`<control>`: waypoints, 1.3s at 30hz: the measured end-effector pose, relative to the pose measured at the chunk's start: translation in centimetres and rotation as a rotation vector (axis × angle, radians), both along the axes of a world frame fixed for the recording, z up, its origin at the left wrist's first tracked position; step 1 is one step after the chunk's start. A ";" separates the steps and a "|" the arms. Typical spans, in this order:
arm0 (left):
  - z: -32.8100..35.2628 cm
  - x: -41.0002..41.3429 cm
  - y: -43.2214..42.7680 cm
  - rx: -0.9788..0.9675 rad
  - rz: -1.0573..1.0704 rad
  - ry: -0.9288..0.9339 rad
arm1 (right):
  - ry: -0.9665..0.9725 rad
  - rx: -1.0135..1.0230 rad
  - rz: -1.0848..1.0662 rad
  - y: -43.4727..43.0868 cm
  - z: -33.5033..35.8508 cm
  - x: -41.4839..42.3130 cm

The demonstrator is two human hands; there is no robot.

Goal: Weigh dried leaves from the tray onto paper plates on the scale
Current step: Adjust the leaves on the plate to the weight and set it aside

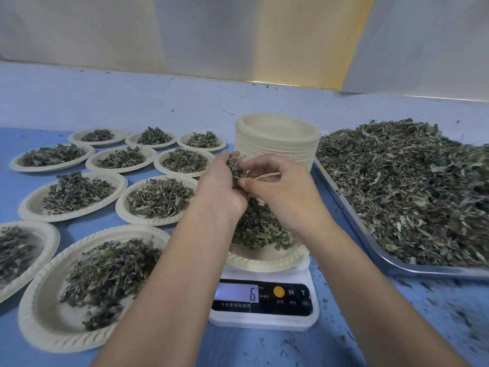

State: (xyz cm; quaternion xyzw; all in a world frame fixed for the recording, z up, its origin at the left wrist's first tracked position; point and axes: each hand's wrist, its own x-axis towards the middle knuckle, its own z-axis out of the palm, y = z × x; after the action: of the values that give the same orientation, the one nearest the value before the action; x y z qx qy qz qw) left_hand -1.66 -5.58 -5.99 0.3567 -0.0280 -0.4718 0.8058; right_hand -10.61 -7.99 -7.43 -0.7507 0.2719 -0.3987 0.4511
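Above scale [264,317]: left hand [222,182] grips clump of dried leaves [236,166], fingers curled; right hand [281,189] pinches same clump. Heaped paper plate [267,259] on scale; display [236,293] reads 6.

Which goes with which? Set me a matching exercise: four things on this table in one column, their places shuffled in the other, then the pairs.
1 scale
2 tray
3 stack of empty plates
4 filled plates

A left part of the table
B under the plate at centre front
C right side, heaped with leaves
D centre back, left of the tray

Pairs: 1-B, 2-C, 3-D, 4-A
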 end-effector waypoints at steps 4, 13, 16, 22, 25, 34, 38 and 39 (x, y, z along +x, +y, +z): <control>-0.1 0.3 -0.2 -0.013 0.080 0.037 | -0.029 0.010 -0.020 -0.3 0.0 0.0; -0.3 2.5 0.5 -0.024 0.167 0.076 | -0.083 0.082 -0.076 -1.3 0.5 -0.9; -0.2 2.3 0.5 -0.039 0.149 0.080 | -0.046 0.075 -0.082 -1.6 0.6 -1.3; -0.1 1.3 0.3 -0.037 0.091 0.074 | -0.005 0.082 -0.067 -1.6 0.7 -1.5; -0.1 1.2 0.2 -0.021 0.084 0.058 | -0.002 0.098 -0.054 -1.6 0.7 -1.4; 0.1 -1.4 0.1 0.011 -0.113 0.064 | -0.232 0.395 -0.004 -1.8 0.6 -1.1; 0.7 -3.0 -0.6 -0.055 -0.129 0.159 | -0.345 0.454 -0.062 -2.3 0.7 -1.6; 0.9 -3.6 -1.0 -0.061 -0.129 0.178 | -0.407 0.484 -0.084 -2.4 0.6 -1.6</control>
State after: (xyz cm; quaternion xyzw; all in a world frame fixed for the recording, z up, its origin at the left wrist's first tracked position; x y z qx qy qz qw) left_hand -5.26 -6.57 -5.14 0.2862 0.0064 -0.5515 0.7835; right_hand -12.25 -10.39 -6.80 -0.5145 0.2941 -0.4826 0.6450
